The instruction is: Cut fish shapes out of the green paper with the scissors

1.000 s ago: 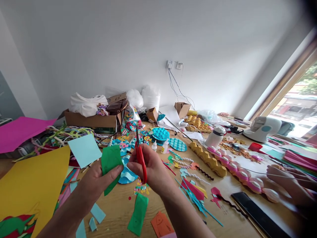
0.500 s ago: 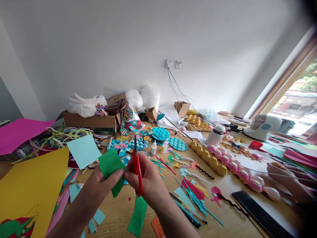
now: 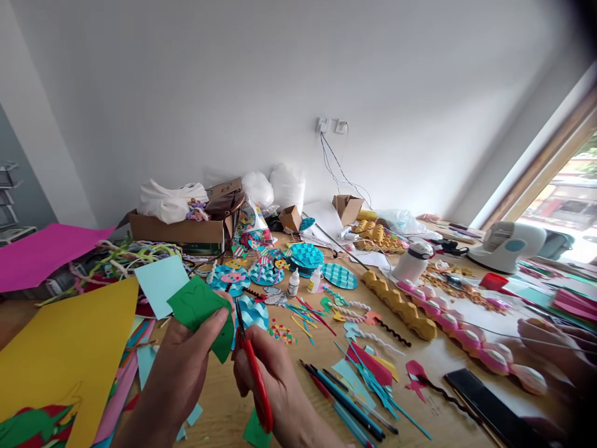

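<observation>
My left hand (image 3: 186,358) pinches a piece of green paper (image 3: 198,305) that carries a drawn pencil outline. Red-handled scissors (image 3: 255,373) are in my right hand (image 3: 275,367), with the fingers wrapped round the handles. The dark blades point away from me and lie close to the paper's right edge; whether they touch it I cannot tell. Below the scissors, a second green paper piece (image 3: 255,431) lies on the table, partly covered by my right hand. Pens and pencils (image 3: 345,398) rest to the right of that hand.
Yellow card (image 3: 69,348) and a light blue sheet (image 3: 161,285) are at left. Two glue bottles (image 3: 293,283) stand mid-table near blue painted discs (image 3: 339,276). A yellow egg-carton strip (image 3: 398,305) and a phone (image 3: 489,398) lie at right. Another person's hand (image 3: 543,342) is at the right edge.
The green paper has turned and moved left in my left hand. My right hand with the scissors has dropped lower, and the handles have tilted. The view has shifted slightly to the left.
</observation>
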Demonstrator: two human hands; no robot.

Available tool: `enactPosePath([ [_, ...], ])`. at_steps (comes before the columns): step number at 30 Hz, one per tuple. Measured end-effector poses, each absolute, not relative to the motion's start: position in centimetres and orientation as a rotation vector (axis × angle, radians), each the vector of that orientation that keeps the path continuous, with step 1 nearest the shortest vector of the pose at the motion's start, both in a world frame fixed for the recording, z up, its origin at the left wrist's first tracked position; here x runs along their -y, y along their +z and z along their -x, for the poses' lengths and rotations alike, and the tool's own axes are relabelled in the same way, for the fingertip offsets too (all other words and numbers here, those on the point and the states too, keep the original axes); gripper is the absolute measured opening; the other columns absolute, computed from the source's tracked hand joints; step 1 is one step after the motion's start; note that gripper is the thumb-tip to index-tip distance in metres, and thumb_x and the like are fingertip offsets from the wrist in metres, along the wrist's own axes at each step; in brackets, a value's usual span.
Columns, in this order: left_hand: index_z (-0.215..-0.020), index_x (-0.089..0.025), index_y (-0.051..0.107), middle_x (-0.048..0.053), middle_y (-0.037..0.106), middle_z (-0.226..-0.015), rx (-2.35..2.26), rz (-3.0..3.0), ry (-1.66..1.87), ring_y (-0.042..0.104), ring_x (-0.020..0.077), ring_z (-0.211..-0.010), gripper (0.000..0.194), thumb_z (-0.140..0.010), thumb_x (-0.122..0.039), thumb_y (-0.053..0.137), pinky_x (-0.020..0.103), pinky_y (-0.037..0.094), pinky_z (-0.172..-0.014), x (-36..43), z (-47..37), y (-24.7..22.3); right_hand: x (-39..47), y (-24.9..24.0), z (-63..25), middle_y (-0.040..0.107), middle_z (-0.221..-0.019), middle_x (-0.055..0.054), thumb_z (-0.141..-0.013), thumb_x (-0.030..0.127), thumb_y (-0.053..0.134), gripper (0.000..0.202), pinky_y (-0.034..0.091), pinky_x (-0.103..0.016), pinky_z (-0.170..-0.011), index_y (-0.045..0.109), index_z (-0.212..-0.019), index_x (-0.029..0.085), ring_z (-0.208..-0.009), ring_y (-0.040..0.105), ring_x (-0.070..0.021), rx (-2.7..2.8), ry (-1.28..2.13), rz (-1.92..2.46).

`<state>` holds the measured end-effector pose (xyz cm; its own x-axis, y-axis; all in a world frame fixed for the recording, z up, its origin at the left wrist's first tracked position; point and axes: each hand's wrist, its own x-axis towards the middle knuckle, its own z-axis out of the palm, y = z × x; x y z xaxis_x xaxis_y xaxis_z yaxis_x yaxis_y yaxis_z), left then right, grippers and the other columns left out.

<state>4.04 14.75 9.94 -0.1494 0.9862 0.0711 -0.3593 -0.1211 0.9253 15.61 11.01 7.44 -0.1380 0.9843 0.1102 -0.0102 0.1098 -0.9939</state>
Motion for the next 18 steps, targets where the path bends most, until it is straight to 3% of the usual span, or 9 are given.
enactPosePath([
  [4,-0.068,-0.021,0.073,-0.004,0.073,-0.064,-1.015,-0.888,1.544,0.063,0.0164,-0.063,0.021,-0.049,-0.026,0.08,0.022,0.051,-0.06,-14.67,-4.27,9.92,-10.97,7.5,-15.8,0.043,-0.055,0.004,-0.084,0.052,0.055,0.039,0.029,-0.023,-0.05,0.046,-0.065,0.02,-0.053,0.038,-0.0111,1.362,1.244,1.05],
  [12,-0.061,-0.023,0.072,-0.005,0.072,-0.06,-0.971,-0.894,1.537,0.062,0.0163,-0.06,0.014,-0.048,-0.024,0.079,0.022,0.053,-0.06,-14.49,-4.41,10.18,-11.08,6.76,-15.7,0.043,-0.053,0.005,-0.085,0.043,0.054,0.03,0.029,-0.022,-0.047,0.048,-0.067,0.019,-0.049,0.038,-0.0102,1.338,1.286,1.02],
  [18,-0.061,-0.022,0.072,-0.006,0.069,-0.057,-0.911,-0.847,1.516,0.062,0.0162,-0.059,0.016,-0.047,-0.024,0.081,0.023,0.054,-0.061,-14.8,-4.5,9.93,-11.38,6.91,-15.78,0.041,-0.053,0.005,-0.084,0.048,0.057,0.035,0.028,-0.021,-0.045,0.048,-0.067,0.019,-0.048,0.036,-0.0093,1.325,1.306,1.028],
])
